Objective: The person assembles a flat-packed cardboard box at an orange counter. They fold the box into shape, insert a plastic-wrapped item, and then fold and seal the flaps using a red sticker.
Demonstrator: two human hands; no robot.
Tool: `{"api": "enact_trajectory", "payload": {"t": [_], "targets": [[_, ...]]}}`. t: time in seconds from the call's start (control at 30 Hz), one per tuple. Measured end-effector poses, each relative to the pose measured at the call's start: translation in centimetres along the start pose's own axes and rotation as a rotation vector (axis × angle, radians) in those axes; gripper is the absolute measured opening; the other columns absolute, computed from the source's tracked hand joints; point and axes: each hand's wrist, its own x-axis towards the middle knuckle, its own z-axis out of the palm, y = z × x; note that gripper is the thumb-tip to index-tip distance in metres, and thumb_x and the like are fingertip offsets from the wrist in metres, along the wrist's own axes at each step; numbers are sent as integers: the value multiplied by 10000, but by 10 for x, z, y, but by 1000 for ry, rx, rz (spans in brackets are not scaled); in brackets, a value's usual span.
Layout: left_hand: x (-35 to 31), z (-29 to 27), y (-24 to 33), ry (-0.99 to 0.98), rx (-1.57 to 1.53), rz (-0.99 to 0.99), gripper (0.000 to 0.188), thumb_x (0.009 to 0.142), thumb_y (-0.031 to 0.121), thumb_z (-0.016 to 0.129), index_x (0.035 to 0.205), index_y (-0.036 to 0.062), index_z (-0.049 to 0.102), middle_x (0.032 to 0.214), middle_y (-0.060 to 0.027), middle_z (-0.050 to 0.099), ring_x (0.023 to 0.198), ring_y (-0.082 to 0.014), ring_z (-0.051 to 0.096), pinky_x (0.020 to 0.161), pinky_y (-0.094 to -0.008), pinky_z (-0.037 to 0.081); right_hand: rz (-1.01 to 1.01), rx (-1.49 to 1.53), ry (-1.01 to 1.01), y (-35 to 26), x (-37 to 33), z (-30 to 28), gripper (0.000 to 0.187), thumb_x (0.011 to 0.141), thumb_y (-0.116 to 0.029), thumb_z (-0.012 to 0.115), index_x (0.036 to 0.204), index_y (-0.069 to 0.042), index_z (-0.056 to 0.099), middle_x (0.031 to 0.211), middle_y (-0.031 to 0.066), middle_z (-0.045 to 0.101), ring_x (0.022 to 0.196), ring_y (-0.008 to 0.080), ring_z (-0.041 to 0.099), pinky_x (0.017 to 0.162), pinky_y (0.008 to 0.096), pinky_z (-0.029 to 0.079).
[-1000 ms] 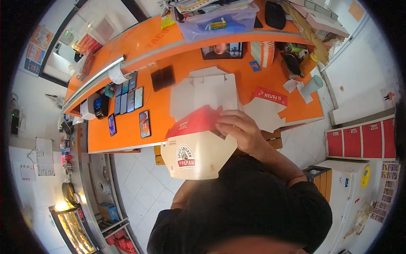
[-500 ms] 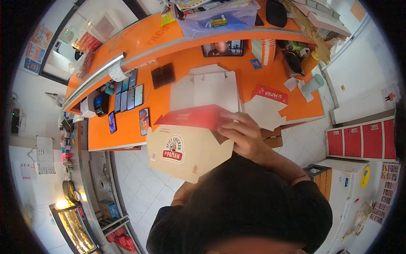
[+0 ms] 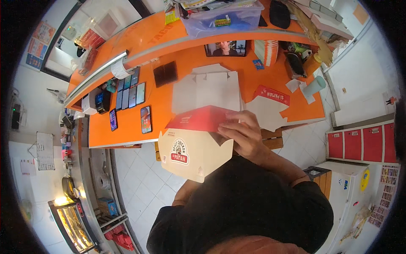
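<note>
A cream and red cardboard food box (image 3: 196, 154), partly folded, is held up in front of my chest, off the counter's near edge. My right hand (image 3: 243, 133) grips its right side, thumb and fingers closed at the red flap. From the lower left my left forearm (image 3: 185, 194) runs up behind the box, which hides the left hand and its fingers. Just beyond lie flat, white-side-up box blanks (image 3: 207, 93) on the orange counter. Another blank with a red flap (image 3: 268, 111) rests to the right of them.
Several phones (image 3: 131, 95) lie on the counter (image 3: 101, 135) at left, near a dark wallet-like item (image 3: 165, 74). A tablet (image 3: 225, 48) stands at the back. A green cup (image 3: 314, 85) is at the right. Overhead, a shelf carries a plastic bin (image 3: 222, 21).
The box's cream panel has tilted and its left edge has shifted right, so the box looks more folded. My right hand keeps its grip in nearly the same place.
</note>
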Motion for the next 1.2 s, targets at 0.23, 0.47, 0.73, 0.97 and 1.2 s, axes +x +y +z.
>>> {"api": "enact_trajectory", "payload": {"t": [0.23,0.47,0.73,0.97,1.2], "targets": [[15,-7,-39,205,117,111,285,994,134,525,1236,-17,526,1116,-95,638,1078,-170,587,873,-322,505,100,115,-119,8,4,4,316,747,-95,782,1057,-77,722,1052,15,666,1003,244,583,848,383,478],[20,-32,15,-273,1288,206,153,968,90,569,1078,-3,621,848,-74,627,761,-160,571,681,-300,460,140,362,-123,21,23,-10,264,805,-30,740,1062,-2,691,1025,144,680,999,270,628,905,371,476],[27,-23,7,-297,1220,356,110,930,40,566,1000,-4,639,912,-122,619,824,-252,558,755,-347,452,351,464,-22,14,7,12,189,782,-36,763,955,-13,690,861,97,652,808,256,657,744,332,521],[38,-34,-1,-58,895,-7,205,1007,134,508,1049,-26,629,848,-28,626,764,-82,536,713,-258,451,369,526,-129,19,15,13,382,714,-191,836,1027,-41,678,1210,159,557,1123,308,542,968,398,440],[49,-18,23,-88,66,-218,443,984,204,568,1337,-46,476,1064,-132,692,898,-137,651,802,-267,514,255,371,-74,34,-9,9,446,628,-275,881,995,-106,694,1262,119,568,1226,340,494,1040,489,372]]}}
